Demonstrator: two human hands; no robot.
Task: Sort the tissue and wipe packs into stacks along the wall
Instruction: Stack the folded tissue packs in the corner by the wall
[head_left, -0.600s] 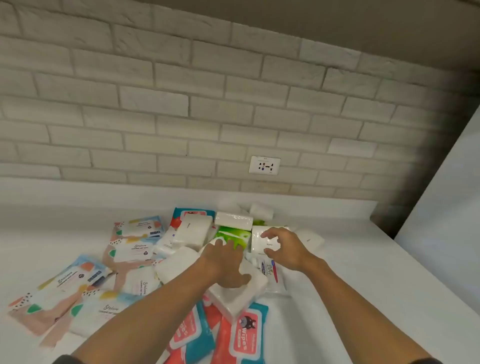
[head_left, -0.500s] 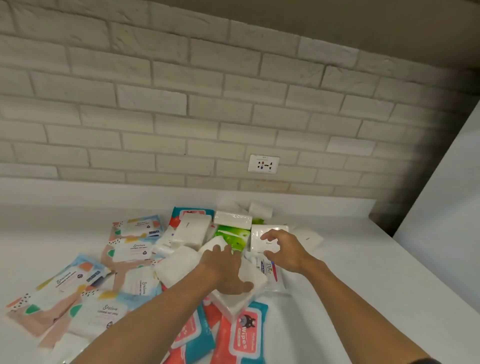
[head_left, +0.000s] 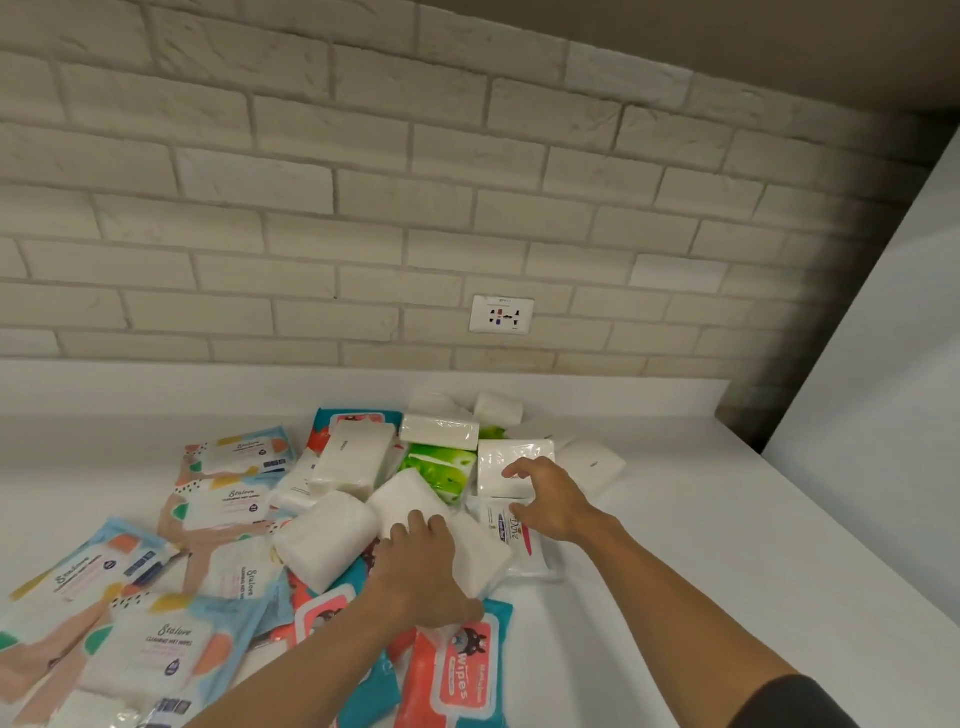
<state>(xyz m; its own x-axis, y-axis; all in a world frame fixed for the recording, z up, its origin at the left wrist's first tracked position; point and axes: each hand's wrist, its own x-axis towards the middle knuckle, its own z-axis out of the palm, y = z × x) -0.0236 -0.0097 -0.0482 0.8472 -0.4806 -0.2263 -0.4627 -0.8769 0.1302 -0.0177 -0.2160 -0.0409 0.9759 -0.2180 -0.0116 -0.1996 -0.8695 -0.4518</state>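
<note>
Far left — pastel-patterned flat wipe packs strewn, unstacked. Centre — gripped in left hand, fingers curled over top: plain white soft tissue pack, mid-heap, well short of pale brick wall. Right — spread above square white tissue pack, holding nothing: right hand. Risk of dragging neighbours off heap if yanked — slick overlapping wrappers. Below, smooth white counter; on wall, white plastic socket.

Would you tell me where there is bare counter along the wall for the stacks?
Bare counter runs along the wall left of the teal pack, behind the Stalove packs. More lies right of the rightmost pack, out to the counter's edge. The middle and front left are crowded with overlapping packs; the left hand grips a white pack there.
</note>
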